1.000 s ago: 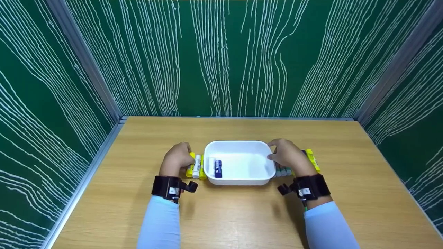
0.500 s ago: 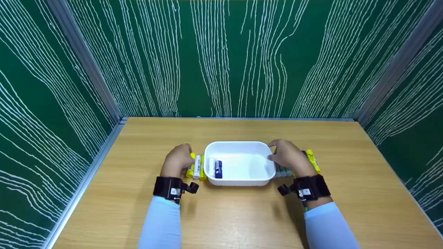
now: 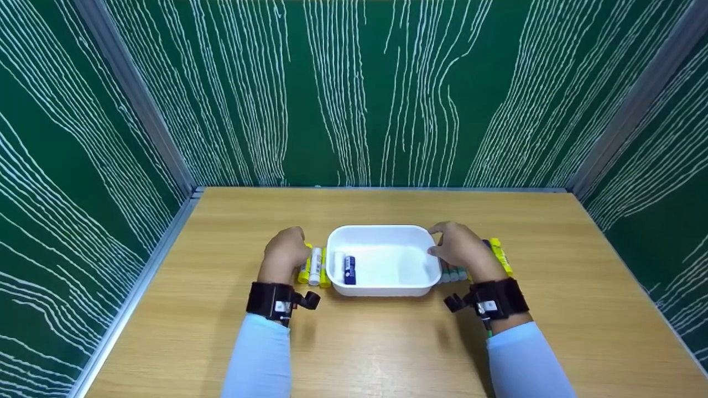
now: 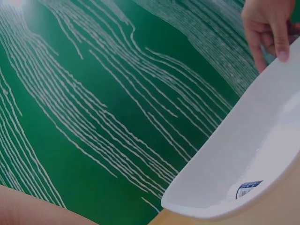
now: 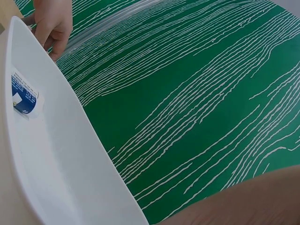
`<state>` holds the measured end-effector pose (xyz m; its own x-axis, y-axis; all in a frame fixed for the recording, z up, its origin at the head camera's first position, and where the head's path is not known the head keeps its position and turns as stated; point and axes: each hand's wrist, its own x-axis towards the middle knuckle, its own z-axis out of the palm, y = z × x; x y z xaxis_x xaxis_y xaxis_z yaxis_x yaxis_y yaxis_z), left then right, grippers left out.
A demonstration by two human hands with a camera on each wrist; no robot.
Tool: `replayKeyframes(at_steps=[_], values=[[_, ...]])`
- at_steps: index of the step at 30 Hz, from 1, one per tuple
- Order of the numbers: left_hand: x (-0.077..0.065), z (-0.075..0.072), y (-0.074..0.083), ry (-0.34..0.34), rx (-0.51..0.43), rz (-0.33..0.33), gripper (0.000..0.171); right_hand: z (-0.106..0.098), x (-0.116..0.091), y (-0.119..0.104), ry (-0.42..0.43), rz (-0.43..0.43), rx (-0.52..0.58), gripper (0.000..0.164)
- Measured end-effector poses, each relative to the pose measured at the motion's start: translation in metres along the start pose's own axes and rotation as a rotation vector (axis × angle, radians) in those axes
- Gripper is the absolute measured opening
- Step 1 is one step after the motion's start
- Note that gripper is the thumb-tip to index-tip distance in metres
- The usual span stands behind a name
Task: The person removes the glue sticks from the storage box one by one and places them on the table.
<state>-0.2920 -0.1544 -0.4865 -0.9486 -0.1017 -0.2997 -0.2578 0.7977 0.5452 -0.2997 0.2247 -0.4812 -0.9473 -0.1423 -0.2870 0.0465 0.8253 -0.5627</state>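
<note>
A white plastic tub [image 3: 387, 290] stands mid-table, with a dark blue glue stick [image 3: 349, 270] and a white stick [image 3: 339, 261] lying at its left end. My right hand [image 3: 460, 244] holds the tub's right rim, thumb on the inside edge. To the tub's left, my left hand [image 3: 286, 249] bends down at a yellow glue stick [image 3: 303, 272]; its fingertips are hidden from above, and I cannot tell whether they grip it. Beside that stick lie a white glue stick [image 3: 315, 266] and another yellow one [image 3: 324, 273], close against the tub.
Right of the tub, several grey-green stick ends [image 3: 453, 274] show beneath my right hand. A yellow glue stick [image 3: 501, 256] lies further right, with a dark blue one beside it. Green panels [image 3: 332, 99] with white lines enclose the wooden table [image 3: 376, 342] at the back and sides.
My left hand has shifted very slightly to the right beside the yellow stick. The right hand and the tub stay in place.
</note>
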Motion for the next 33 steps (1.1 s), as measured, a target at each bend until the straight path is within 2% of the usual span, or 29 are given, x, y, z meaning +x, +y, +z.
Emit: replayKeyframes(at_steps=[6,10,13,17,21,24,28,33], values=[[-0.006,0.003,0.025,0.123,0.066,0.077,0.041,0.0,0.001,0.0,0.001,0.003,0.004,0.057],[-0.015,0.015,0.046,0.175,0.037,0.122,0.034,0.001,0.001,0.001,0.003,0.005,0.01,0.058],[-0.025,0.027,0.062,0.156,-0.006,0.163,0.033,0.001,0.001,0.001,0.006,0.0,0.012,0.057],[-0.036,0.045,0.076,0.091,0.066,0.239,0.035,0.002,0.002,0.001,0.006,-0.01,0.008,0.056],[-0.04,0.061,0.082,0.082,0.198,0.293,0.032,0.002,0.001,0.0,-0.003,0.004,0.008,0.055],[-0.039,0.068,0.082,0.107,0.265,0.319,0.025,0.0,0.001,-0.001,-0.008,0.02,0.013,0.056],[-0.038,0.075,0.08,0.104,0.269,0.307,0.017,-0.001,0.0,-0.002,-0.013,0.03,0.017,0.057],[-0.034,0.08,0.079,0.098,0.265,0.262,0.017,0.0,-0.001,-0.001,-0.016,0.036,0.019,0.057]])
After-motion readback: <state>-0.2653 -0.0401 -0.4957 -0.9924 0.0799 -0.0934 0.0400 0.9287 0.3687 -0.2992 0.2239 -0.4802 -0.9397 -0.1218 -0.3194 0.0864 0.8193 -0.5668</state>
